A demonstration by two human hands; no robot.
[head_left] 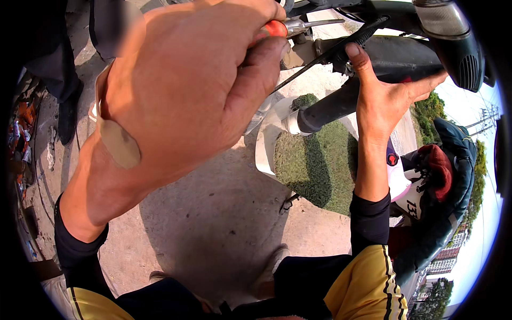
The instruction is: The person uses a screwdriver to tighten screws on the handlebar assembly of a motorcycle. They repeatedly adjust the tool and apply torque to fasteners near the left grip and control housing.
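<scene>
My left hand (186, 80) looms large at upper left, closed around the red handle of a screwdriver (270, 30). The tool's metal collar and thin shaft point right, toward the dark front parts of a scooter. A beige strap or patch crosses the wrist. My right hand (381, 104) has its thumb raised and its fingers stretched out to the right, against the scooter's black curved tube (400, 56). A black cable with a ribbed sleeve (364, 35) runs close by the thumb. What the screwdriver tip touches cannot be made out.
Below the black steering column (333, 106) lies a footboard with a green turf mat (314, 165). A dark padded cover (458, 186) with red cloth hangs at right. A lamp-like part (445, 24) juts in at upper right. Another person's leg (58, 69) stands at left.
</scene>
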